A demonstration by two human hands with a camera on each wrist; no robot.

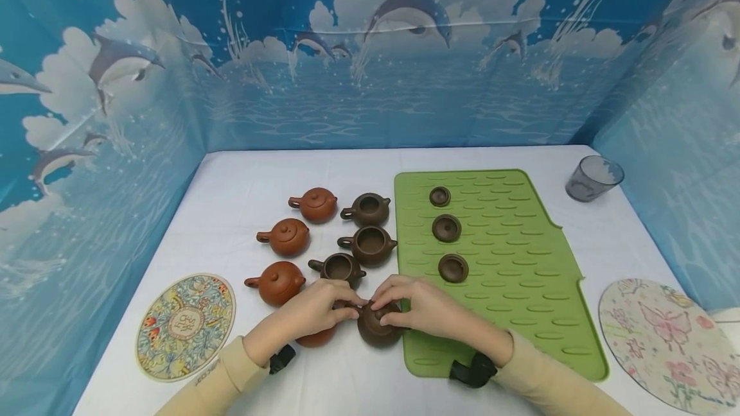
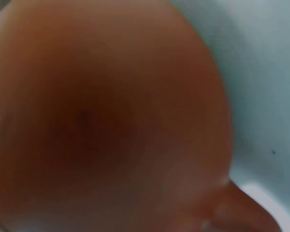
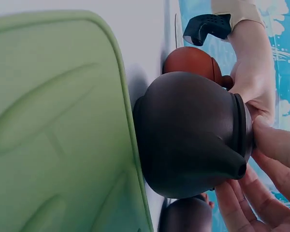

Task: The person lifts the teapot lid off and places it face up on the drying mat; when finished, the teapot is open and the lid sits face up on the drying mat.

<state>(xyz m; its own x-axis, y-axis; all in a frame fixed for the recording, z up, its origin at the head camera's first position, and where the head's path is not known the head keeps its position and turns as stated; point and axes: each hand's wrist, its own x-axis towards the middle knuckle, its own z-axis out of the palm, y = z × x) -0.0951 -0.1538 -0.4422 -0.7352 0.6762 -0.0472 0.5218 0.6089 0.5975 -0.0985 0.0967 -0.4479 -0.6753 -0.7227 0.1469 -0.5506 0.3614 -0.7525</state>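
Observation:
A dark brown teapot (image 1: 378,334) stands at the front of the white table, by the mat's left edge. My left hand (image 1: 312,313) pinches its handle between thumb and fingers. From the other side, my right hand (image 1: 424,308) holds the teapot lid (image 1: 377,314) at the top, thumb and fingertips around its edge. The right wrist view shows the same dark teapot (image 3: 188,130) close up, its spout towards the camera and the right fingers (image 3: 275,145) at the lid. A reddish teapot (image 1: 317,339) sits partly hidden beneath my left wrist; its rounded body (image 2: 111,116) fills the left wrist view, blurred.
Beyond my hands stand three lidless dark teapots (image 1: 372,255) in a column. Left of them are three lidded reddish teapots (image 1: 283,287). Three dark lids (image 1: 453,268) lie on the green mat (image 1: 520,313). Round patterned mats flank the table, and a glass (image 1: 586,185) stands back right.

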